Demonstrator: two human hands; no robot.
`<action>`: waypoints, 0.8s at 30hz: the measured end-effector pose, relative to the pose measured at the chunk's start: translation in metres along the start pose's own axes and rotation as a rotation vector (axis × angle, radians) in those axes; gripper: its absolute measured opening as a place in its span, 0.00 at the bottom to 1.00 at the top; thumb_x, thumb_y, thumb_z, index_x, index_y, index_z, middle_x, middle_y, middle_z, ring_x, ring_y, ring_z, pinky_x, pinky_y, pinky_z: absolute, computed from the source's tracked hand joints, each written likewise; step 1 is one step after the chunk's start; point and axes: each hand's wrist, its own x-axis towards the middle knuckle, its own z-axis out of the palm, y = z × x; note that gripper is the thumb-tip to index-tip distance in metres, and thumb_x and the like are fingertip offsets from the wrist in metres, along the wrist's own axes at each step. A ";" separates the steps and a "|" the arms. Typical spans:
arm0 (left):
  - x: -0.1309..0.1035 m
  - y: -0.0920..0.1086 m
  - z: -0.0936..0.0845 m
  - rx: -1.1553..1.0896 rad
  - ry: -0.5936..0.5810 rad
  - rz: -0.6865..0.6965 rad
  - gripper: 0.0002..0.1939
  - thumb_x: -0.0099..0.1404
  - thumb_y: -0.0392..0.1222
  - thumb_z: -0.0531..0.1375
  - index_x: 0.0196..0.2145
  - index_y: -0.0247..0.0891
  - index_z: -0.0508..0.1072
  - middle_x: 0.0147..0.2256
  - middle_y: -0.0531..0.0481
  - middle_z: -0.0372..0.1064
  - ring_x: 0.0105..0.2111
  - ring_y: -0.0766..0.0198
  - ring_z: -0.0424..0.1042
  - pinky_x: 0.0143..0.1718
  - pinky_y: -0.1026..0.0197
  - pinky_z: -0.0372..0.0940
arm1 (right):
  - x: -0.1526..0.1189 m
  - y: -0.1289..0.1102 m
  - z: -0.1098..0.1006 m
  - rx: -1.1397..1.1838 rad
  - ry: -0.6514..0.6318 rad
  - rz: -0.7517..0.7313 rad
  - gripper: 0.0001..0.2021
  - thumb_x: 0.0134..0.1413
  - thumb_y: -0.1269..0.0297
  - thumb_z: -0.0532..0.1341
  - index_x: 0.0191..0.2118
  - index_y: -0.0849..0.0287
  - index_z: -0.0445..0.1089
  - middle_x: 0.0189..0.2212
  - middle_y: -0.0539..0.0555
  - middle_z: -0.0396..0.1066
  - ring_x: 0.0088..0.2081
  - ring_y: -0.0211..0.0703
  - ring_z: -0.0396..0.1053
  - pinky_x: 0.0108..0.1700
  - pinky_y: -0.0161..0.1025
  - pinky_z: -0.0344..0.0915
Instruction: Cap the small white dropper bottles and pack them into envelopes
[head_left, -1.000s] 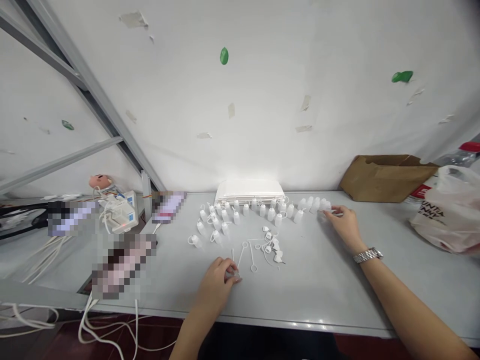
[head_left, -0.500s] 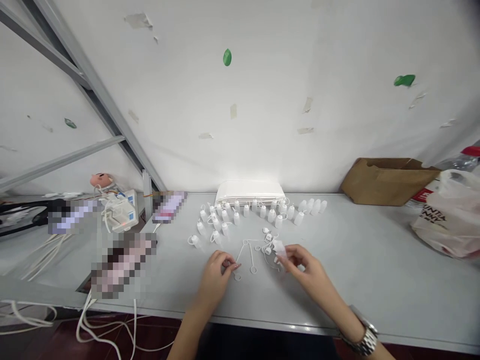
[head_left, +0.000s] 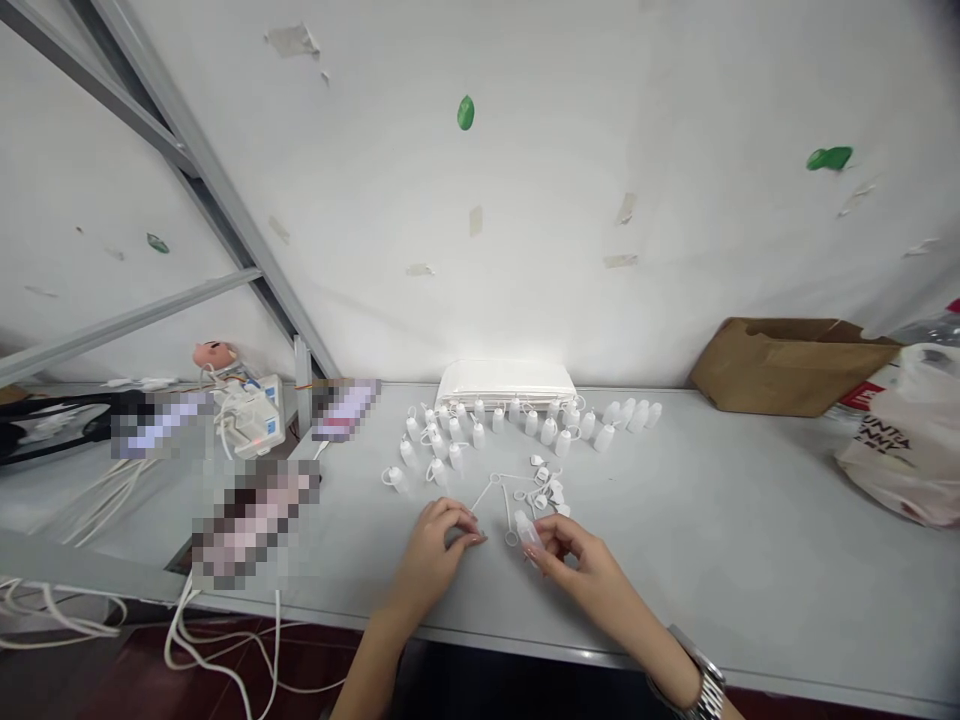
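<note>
My right hand grips a small translucent bottle between thumb and fingers, its neck tilted up and to the left. Left of it, my left hand is pinched at the end of a thin white strap; its fingertips hide what lies between them. Another strap with a ring end lies between the hands. Just beyond my right hand is a loose pile of white caps with straps. Many small capped bottles stand farther back on the grey table.
A white stack lies against the wall. At the right are a brown paper bag and a plastic bag. Phones, cables and a white power strip occupy the left side.
My right hand has moved left and nearer the table's front edge with the bottle, away from the cap pile. My left hand stays about where it was. The view has shifted slightly.
</note>
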 end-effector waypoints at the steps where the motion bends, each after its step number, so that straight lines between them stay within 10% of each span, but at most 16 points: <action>1: 0.000 0.001 0.000 -0.051 0.026 -0.016 0.04 0.53 0.40 0.59 0.23 0.42 0.71 0.35 0.48 0.71 0.41 0.56 0.68 0.43 0.55 0.61 | -0.001 -0.001 0.000 -0.006 -0.009 0.006 0.10 0.51 0.57 0.59 0.35 0.57 0.70 0.22 0.48 0.67 0.27 0.40 0.64 0.31 0.36 0.62; 9: -0.005 0.019 0.000 -0.689 -0.013 -0.222 0.10 0.52 0.46 0.63 0.25 0.38 0.70 0.36 0.45 0.77 0.40 0.57 0.73 0.45 0.56 0.63 | -0.002 -0.013 0.007 0.006 -0.055 -0.016 0.09 0.51 0.58 0.59 0.35 0.58 0.70 0.22 0.48 0.66 0.27 0.40 0.64 0.32 0.36 0.62; 24: -0.010 0.035 0.007 -0.790 0.062 -0.263 0.12 0.45 0.42 0.68 0.29 0.39 0.74 0.28 0.51 0.78 0.37 0.56 0.75 0.44 0.55 0.66 | -0.002 -0.013 0.017 -0.102 0.033 -0.166 0.06 0.52 0.61 0.60 0.35 0.56 0.70 0.27 0.50 0.68 0.31 0.42 0.67 0.35 0.38 0.66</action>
